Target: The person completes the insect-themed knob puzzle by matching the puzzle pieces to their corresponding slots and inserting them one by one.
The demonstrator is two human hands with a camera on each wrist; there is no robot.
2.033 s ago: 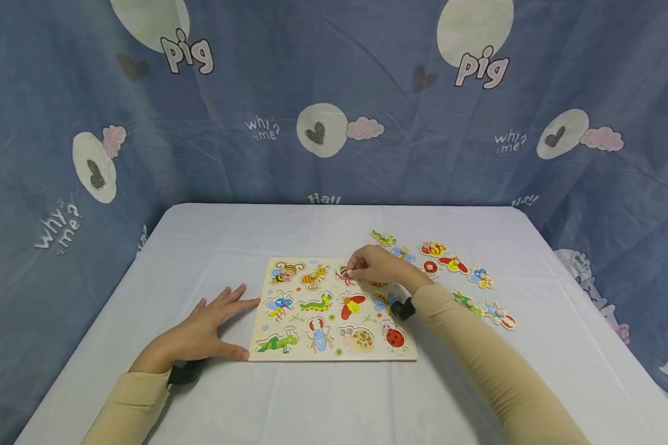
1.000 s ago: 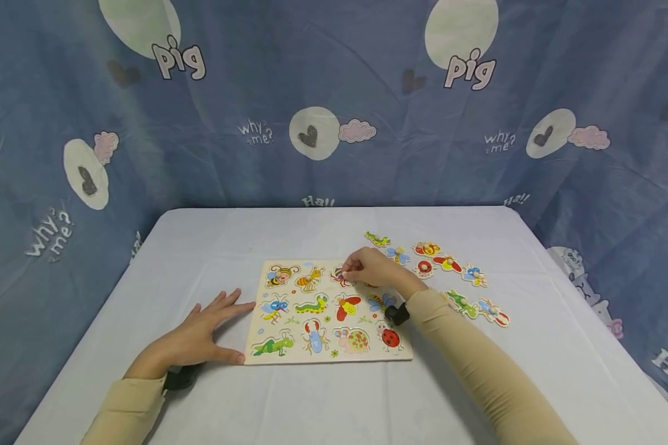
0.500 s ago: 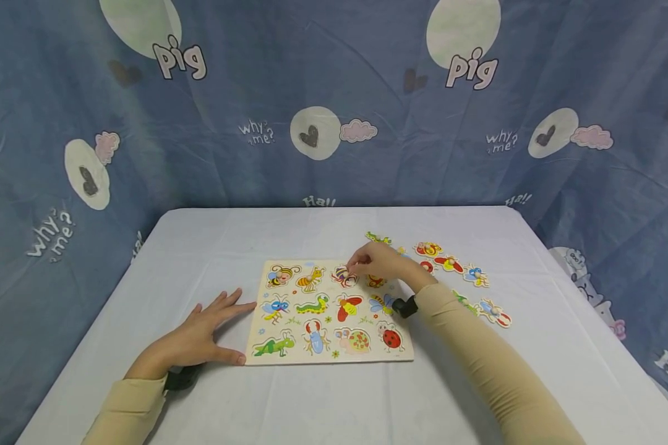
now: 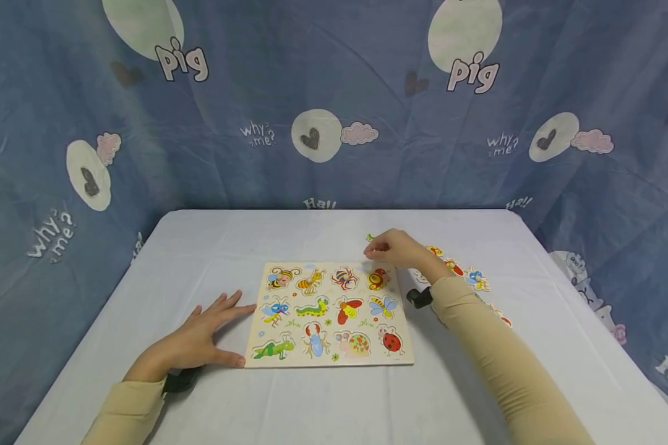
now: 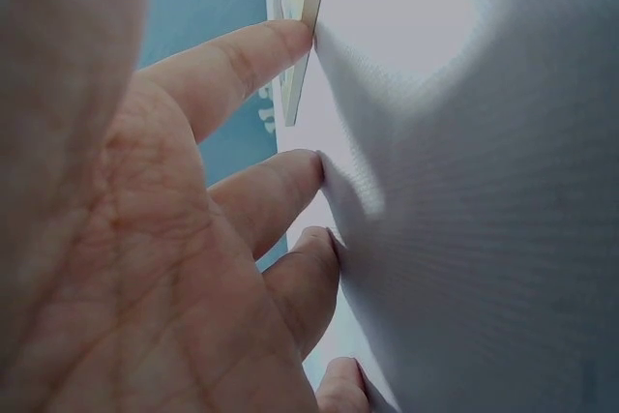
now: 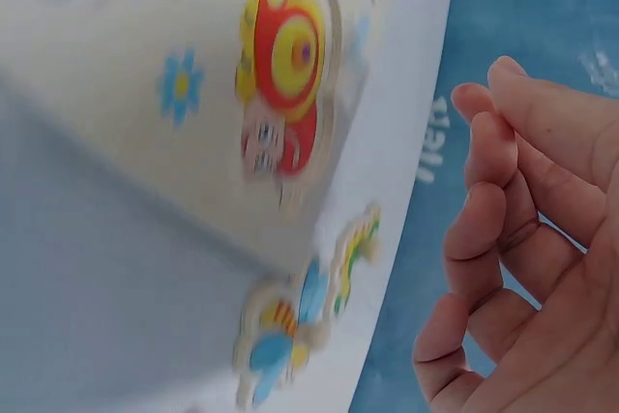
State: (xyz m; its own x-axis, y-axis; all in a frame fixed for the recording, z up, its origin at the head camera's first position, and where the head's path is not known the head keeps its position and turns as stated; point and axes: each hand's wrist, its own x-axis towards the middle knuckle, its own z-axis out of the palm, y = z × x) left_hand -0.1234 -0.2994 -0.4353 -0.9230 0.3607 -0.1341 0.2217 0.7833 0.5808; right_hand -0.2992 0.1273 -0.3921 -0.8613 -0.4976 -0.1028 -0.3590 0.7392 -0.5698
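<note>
The insect puzzle board [image 4: 334, 363] lies flat on the white table. My left hand [image 4: 200, 337] rests at its left side with spread fingers; in the left wrist view a fingertip [image 5: 295, 38] touches the board's edge. A spider [image 4: 344, 279] lies in the board's back row, beside a bee [image 4: 280, 278] and an orange ant-like insect [image 4: 310, 282]. My right hand [image 4: 398, 248] hovers past the back right corner, fingers loosely bent and holding nothing. Below it, the right wrist view shows a loose blue-winged dragonfly piece [image 6: 274, 345] and a caterpillar piece [image 6: 358, 249].
Loose pieces lie right of the board, partly hidden by my right arm: a red-winged insect [image 4: 454, 267], a blue insect [image 4: 477, 279] and others. A printed blue cloth [image 4: 334, 179] hangs behind the table.
My right hand has let go of the spider piece on the board and moved back and right, above the loose pieces. My left hand has stayed at the board's edge.
</note>
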